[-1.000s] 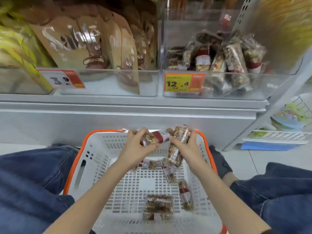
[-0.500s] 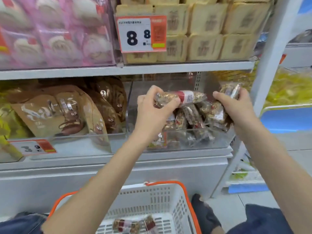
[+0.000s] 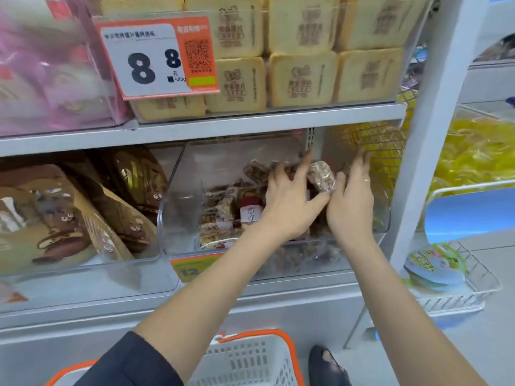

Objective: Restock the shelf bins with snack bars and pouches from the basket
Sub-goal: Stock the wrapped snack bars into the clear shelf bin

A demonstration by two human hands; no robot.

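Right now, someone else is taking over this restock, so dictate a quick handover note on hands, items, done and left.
Left hand: open, fingers spread inside the clear plastic bin.
Right hand: beside it, a clear-wrapped nut snack bar sits between the two hands; grip unclear.
Done: the bin already holds a pile of bars.
Left: settle this bar, then return to the white, orange-rimmed basket; its contents are out of view.

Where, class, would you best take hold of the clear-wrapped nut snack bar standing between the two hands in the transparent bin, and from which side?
Probably round the middle of the clear-wrapped nut snack bar, pinched across its narrow width. Come from the front and above, over the low front wall of the transparent plastic bin, since the bar tilts up out of the pile with its lower end buried. The left hand and right hand flank it.
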